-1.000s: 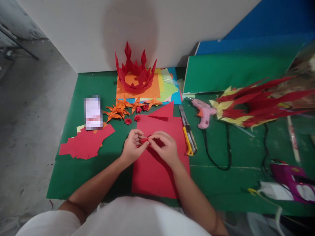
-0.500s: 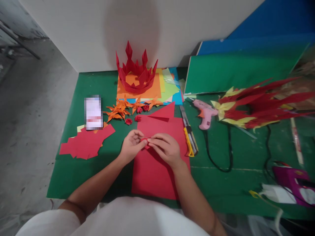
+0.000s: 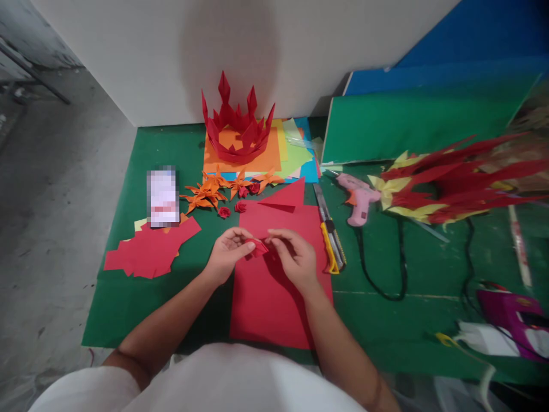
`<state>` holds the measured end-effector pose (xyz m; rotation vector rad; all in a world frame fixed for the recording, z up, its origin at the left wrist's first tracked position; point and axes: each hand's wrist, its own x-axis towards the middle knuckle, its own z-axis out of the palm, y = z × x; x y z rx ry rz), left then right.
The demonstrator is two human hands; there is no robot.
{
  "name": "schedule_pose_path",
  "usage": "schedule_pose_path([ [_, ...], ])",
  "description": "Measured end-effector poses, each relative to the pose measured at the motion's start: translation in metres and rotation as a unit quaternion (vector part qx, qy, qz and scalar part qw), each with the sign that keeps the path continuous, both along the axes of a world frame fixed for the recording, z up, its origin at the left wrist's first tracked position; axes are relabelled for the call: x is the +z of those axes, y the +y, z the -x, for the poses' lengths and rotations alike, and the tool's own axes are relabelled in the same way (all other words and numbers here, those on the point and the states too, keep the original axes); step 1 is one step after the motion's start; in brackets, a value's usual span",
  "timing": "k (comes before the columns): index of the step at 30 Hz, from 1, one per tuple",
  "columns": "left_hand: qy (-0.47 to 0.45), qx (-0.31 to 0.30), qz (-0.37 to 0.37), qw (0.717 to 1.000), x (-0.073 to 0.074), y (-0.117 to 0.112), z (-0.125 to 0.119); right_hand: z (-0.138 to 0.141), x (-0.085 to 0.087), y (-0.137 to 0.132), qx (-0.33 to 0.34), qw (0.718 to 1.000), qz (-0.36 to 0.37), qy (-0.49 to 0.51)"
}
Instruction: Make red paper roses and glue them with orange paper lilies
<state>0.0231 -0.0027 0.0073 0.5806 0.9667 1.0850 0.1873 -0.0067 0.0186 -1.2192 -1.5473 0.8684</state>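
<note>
Directions are referenced to the small folded red paper piece (image 3: pixel 259 247), with 12 o'clock pointing away from the body. The piece is held above the upper part of the red paper sheet (image 3: pixel 274 309). It is pinched at its 9 o'clock side by the left hand (image 3: pixel 229 256), with the thumb closed against the fingers and the remaining fingers curled. The right hand (image 3: pixel 297 256) is positioned at 3 o'clock; its fingers are loosely bent, with thumb and forefinger slightly parted. No grip is seen there; whether the paper edge is touched cannot be told.

The piece should be treated as very light, moderately stiff along its creases and easily crushed across open faces. Little slip is to be expected. It is best gripped at a folded edge, with fingertip pressure only.

Two red paper roses (image 3: pixel 223 212) are located between 10 and 11 o'clock, near orange paper flowers (image 3: pixel 201 198). A red paper triangle (image 3: pixel 289 194) lies at 1 o'clock, a yellow-handled utility knife (image 3: pixel 329 234) near 3 o'clock, and a pink hot-glue gun (image 3: pixel 361 201) at 2 o'clock. Cut red paper pieces (image 3: pixel 150 252) are stacked at 9 o'clock.
</note>
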Motion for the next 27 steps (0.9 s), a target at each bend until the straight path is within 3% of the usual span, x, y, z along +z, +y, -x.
schedule_pose_path([
  [6, 0.016, -0.04, -0.038, 0.998, 0.004, -0.003, -0.004, -0.001, 0.0, 0.003, 0.028, 0.999, -0.036, -0.005],
  [11, 0.008, -0.029, -0.099, 0.995, 0.004, -0.002, -0.004, -0.004, 0.002, 0.003, 0.054, 0.998, -0.027, -0.012],
  [16, 0.031, -0.056, -0.126, 0.99, 0.004, -0.001, 0.0, -0.003, 0.004, 0.004, 0.062, 0.998, -0.028, 0.01],
  [21, 0.143, -0.095, -0.171, 0.97, 0.008, 0.003, 0.006, -0.007, 0.006, 0.005, 0.082, 0.997, -0.014, 0.004],
  [27, 0.201, -0.135, -0.278, 0.93, 0.011, 0.009, 0.015, -0.007, 0.008, 0.007, 0.116, 0.993, -0.02, 0.012],
])
